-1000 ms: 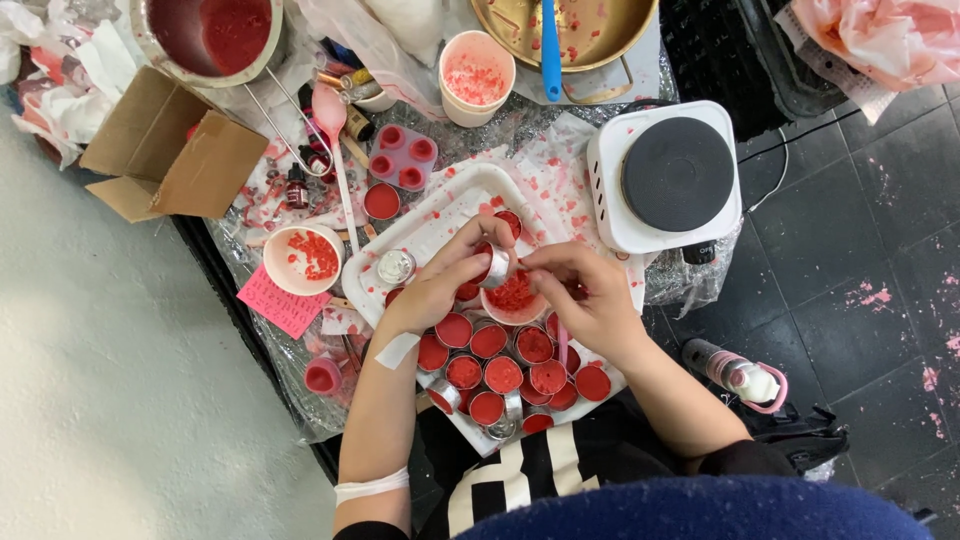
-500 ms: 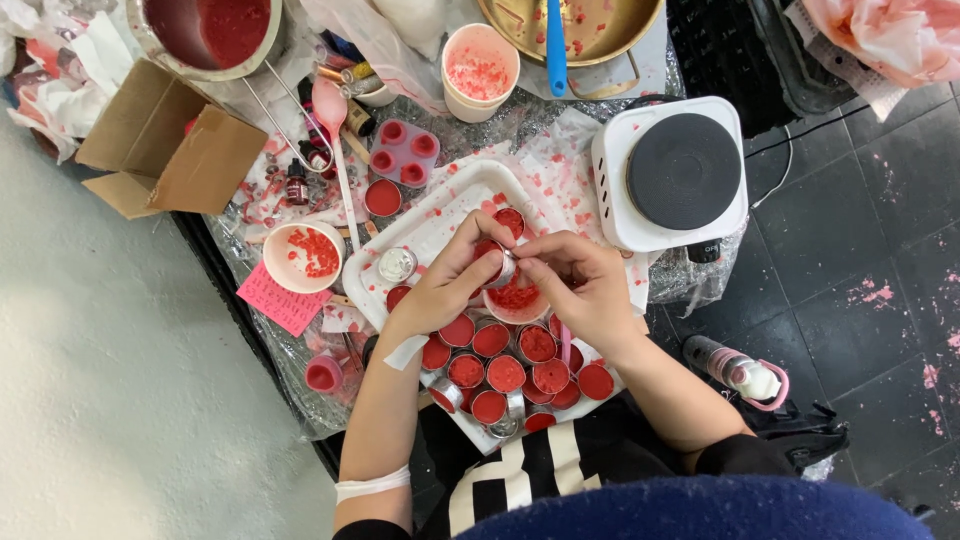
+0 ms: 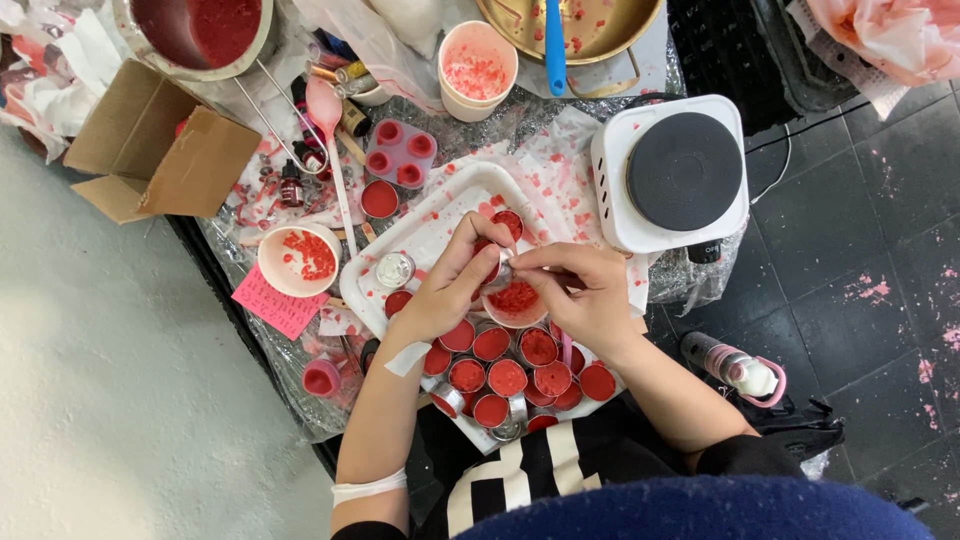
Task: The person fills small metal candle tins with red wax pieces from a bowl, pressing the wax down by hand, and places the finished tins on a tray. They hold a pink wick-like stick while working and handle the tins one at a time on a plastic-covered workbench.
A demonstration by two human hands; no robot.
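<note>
Small metal tin (image 3: 499, 268), at frame centre, pinched between the fingertips of the left hand (image 3: 450, 290) and the right hand (image 3: 580, 295), both closed on it. It is held just above a small bowl of red crumbs (image 3: 515, 302) on a white tray (image 3: 440, 215). Below the hands, rows of red-filled tins (image 3: 505, 375) crowd the tray. Right of the tray, a white hot plate (image 3: 680, 175); at upper left, an open cardboard box (image 3: 165, 150).

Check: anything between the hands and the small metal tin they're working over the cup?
Nothing visible. The left hand and right hand both already touch the small tin, held just above the cup of red bits on the white tray.
</note>
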